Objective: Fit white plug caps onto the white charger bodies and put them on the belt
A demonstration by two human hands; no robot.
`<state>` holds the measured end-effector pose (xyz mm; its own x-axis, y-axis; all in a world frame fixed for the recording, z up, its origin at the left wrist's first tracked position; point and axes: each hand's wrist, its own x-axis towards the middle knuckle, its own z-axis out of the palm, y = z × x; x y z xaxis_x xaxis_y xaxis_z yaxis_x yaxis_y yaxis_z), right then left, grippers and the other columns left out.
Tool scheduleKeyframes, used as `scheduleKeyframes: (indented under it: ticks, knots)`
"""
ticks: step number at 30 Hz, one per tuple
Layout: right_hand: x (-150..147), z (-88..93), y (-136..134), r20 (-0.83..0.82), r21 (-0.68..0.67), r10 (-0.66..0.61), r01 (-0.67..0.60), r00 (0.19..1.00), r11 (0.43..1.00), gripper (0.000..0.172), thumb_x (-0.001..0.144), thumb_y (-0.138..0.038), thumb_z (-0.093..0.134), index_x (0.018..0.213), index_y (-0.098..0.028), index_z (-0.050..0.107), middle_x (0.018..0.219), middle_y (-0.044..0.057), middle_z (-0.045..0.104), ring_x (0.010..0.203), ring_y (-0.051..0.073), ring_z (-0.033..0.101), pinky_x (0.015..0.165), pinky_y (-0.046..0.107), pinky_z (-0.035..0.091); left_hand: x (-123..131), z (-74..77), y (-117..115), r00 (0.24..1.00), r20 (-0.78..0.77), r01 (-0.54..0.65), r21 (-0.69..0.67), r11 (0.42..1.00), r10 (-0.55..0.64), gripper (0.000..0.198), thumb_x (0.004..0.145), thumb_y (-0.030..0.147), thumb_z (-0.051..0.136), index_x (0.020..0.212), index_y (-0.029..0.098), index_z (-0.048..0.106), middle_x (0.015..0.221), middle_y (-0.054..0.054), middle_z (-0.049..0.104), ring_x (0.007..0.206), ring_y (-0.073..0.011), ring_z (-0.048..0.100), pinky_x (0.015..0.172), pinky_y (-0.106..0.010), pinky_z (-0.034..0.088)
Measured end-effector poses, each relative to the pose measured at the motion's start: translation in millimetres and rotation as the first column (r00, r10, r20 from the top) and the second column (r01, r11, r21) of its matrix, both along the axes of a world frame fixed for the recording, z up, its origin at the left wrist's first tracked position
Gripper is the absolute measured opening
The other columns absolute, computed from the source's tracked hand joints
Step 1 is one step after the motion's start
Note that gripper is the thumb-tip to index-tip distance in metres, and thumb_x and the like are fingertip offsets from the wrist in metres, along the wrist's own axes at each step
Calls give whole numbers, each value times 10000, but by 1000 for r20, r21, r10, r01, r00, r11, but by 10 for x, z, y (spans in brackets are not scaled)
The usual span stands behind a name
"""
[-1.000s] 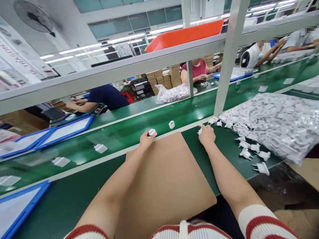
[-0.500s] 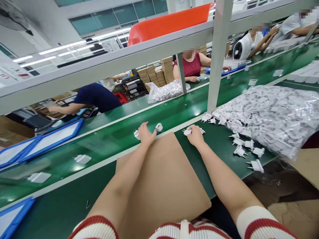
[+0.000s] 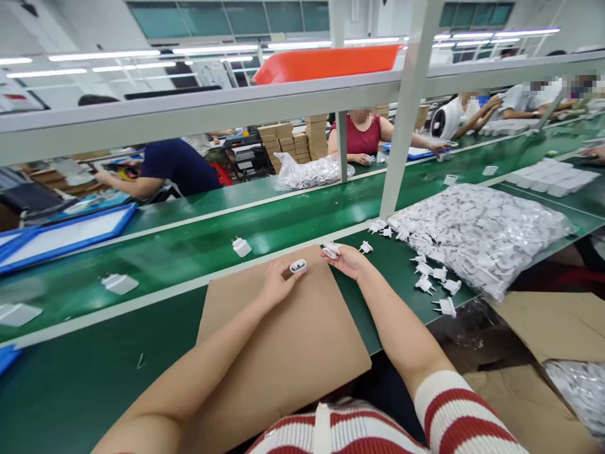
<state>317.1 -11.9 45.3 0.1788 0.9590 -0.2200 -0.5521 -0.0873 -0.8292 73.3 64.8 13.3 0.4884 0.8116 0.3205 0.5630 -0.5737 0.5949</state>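
My left hand (image 3: pixel 278 282) pinches a small white charger body (image 3: pixel 297 267) over the far edge of a brown cardboard sheet (image 3: pixel 283 353). My right hand (image 3: pixel 347 260) is curled around a white plug piece (image 3: pixel 331 251) just right of it, near the sheet's far right corner. Another white charger (image 3: pixel 241 246) lies on the green conveyor belt (image 3: pixel 189 252) beyond my left hand. Loose white plug pieces (image 3: pixel 432 280) are scattered on the green table to the right of my right hand.
A big clear bag of white plug pieces (image 3: pixel 477 236) lies at the right. A grey frame post (image 3: pixel 401 126) stands behind my right hand. Blue-edged trays (image 3: pixel 66 233) and more chargers (image 3: pixel 118 284) sit at the left. Other people work across the belt. Cardboard boxes (image 3: pixel 543 353) are at lower right.
My left hand let go of one charger on the belt, which has drifted left, and picked up another, drawing it back over the cardboard. My right hand lifted a plug piece toward it.
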Motion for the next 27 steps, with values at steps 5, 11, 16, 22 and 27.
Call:
scheduleKeyframes:
  ticks: [5,11,16,22,27]
  knots:
    - [-252,-40,-18,239,26,-23,18,971,1000,234,619,-169,876,812,-172,743,824,45,777,800,175,732,705,253,561,-286,-47,-552,995,19,104,-80,991,-103,250,869,379,740,1082,252,773,1163,-96,747,1144,-326,647,1065,-479,491]
    - [-476,-33,-70,356,0,38,-41,934,999,385,567,-303,889,889,-186,712,767,-4,735,684,126,656,649,247,497,-282,-91,-650,986,166,52,-199,979,-18,386,815,424,799,1145,230,760,1167,-89,752,1132,-320,651,1038,-449,499]
    - [-646,37,-191,623,65,124,-210,772,976,381,658,-382,870,965,-210,725,944,44,762,871,181,691,856,335,553,-270,-136,-617,967,253,63,-201,978,-10,387,790,486,812,1094,246,803,1044,-66,775,1033,-311,664,974,-422,496]
    - [-785,155,-308,989,148,-145,-422,40,894,272,867,-209,609,1081,-247,772,1018,73,710,1017,241,631,932,384,524,-292,-65,-600,955,293,100,-199,975,-38,267,800,471,787,956,256,811,941,-60,777,963,-304,660,946,-403,481]
    - [-818,159,-287,978,98,-175,-494,-112,864,309,886,-137,528,1073,-214,761,1002,90,675,1024,249,639,896,350,529,-306,-37,-597,952,302,107,-189,976,-46,210,791,426,785,914,256,805,942,-55,778,949,-303,665,924,-389,474]
